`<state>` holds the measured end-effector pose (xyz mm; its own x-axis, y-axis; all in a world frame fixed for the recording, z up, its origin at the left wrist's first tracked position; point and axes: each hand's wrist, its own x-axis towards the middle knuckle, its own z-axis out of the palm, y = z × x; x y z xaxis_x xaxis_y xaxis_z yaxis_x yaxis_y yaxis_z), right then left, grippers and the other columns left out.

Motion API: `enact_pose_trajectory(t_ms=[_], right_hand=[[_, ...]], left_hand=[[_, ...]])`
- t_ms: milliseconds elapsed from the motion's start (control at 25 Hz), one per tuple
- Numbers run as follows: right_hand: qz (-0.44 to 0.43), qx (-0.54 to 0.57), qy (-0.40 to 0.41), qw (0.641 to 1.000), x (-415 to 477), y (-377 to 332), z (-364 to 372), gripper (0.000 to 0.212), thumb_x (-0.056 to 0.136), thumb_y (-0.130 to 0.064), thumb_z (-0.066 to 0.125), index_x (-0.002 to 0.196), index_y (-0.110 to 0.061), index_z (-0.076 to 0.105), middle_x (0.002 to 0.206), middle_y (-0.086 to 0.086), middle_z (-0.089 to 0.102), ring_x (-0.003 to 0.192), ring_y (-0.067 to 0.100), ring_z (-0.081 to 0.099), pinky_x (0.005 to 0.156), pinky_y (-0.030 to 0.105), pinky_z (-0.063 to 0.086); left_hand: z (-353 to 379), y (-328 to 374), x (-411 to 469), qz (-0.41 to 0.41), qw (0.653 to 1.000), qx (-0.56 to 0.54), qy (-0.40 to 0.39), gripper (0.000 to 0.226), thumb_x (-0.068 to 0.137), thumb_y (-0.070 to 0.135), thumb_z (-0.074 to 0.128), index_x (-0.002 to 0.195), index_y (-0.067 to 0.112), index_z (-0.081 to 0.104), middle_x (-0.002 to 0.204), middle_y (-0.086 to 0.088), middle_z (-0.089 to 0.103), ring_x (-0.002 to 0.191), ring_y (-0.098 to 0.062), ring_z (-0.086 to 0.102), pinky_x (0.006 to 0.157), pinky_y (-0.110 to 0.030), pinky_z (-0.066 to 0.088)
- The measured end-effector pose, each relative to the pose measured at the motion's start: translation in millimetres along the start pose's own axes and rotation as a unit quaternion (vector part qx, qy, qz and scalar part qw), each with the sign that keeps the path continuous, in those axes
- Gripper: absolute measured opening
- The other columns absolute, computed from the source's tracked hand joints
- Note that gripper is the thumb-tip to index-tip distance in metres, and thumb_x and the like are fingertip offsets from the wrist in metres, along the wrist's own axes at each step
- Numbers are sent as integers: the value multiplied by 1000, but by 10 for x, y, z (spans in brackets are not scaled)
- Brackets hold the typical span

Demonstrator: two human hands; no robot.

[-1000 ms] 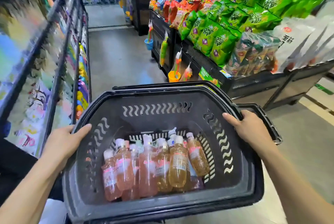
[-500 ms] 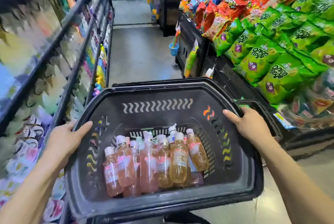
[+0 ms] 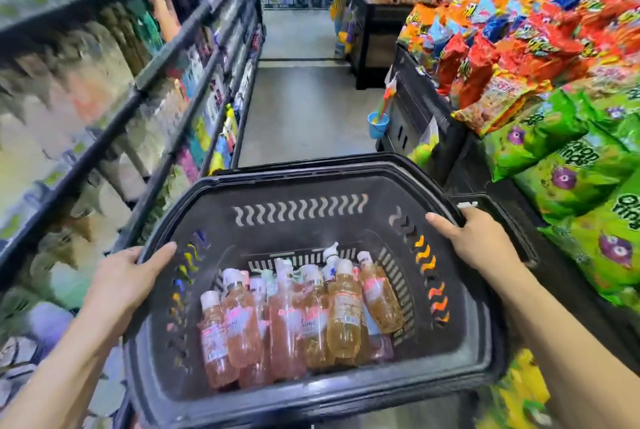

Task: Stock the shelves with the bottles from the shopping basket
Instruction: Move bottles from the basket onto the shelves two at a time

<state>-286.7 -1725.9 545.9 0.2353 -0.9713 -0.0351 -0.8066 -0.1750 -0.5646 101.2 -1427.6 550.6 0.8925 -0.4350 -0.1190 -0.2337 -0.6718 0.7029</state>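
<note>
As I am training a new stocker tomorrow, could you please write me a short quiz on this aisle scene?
1. Multiple choice: where are the bottles? A, on the shelves; B, in the shopping basket; C, on the floor.
2. True or false: the right hand hangs free of the shopping basket.
3. Fill in: the left hand holds the shopping basket by its ____.

Key: 1 B. 2 False, it holds the right side. 3 rim.

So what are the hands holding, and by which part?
The black shopping basket, by its rim: left hand grips the left edge, right hand the right edge.
</note>
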Motion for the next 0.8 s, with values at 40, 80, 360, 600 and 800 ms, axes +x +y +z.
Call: enact_pose_trajectory(t_ms=[40, 80, 360, 600, 800], right_hand=[[-3, -6, 0, 1000, 294, -100, 79, 58, 87, -68, 62, 97, -11, 64, 106, 22, 72, 104, 43, 65, 86, 46, 52], [-3, -9, -4, 1000, 579, -194, 165, 61, 87, -68, 62, 100, -9, 65, 107, 21, 72, 105, 42, 66, 86, 45, 52], [8, -2, 0, 1000, 2353, -806, 589, 68, 86, -74, 57, 108, -10, 65, 107, 18, 72, 105, 42, 65, 83, 45, 51], [-5, -13, 0, 1000, 4101, -1231, 1001, 75, 83, -75, 55, 110, -6, 65, 108, 23, 70, 104, 43, 66, 80, 44, 48], [-14, -10, -20, 1000, 5559, -1730, 1229, 62, 87, -70, 58, 93, -8, 58, 101, 22, 70, 98, 43, 66, 80, 45, 51]], left_hand=[[88, 115, 289, 2, 1000, 6, -1, 42, 88, 56, 67, 78, 15, 71, 76, -13, 70, 72, -30, 62, 64, -39, 47], [176, 208, 586, 6, 1000, 13, -3, 40, 88, 54, 67, 80, 15, 72, 76, -13, 69, 71, -30, 61, 62, -37, 44], [697, 985, 2436, 20, 999, 37, -9, 42, 87, 60, 66, 83, 19, 74, 83, -14, 72, 83, -34, 67, 74, -42, 53], [1237, 1737, 3910, 19, 998, 50, -12, 43, 89, 56, 65, 77, 16, 72, 79, -14, 71, 79, -32, 65, 65, -37, 44], [1689, 2336, 4999, 1, 999, 38, 13, 43, 89, 56, 64, 76, 15, 70, 81, -15, 72, 76, -29, 62, 69, -39, 46]])
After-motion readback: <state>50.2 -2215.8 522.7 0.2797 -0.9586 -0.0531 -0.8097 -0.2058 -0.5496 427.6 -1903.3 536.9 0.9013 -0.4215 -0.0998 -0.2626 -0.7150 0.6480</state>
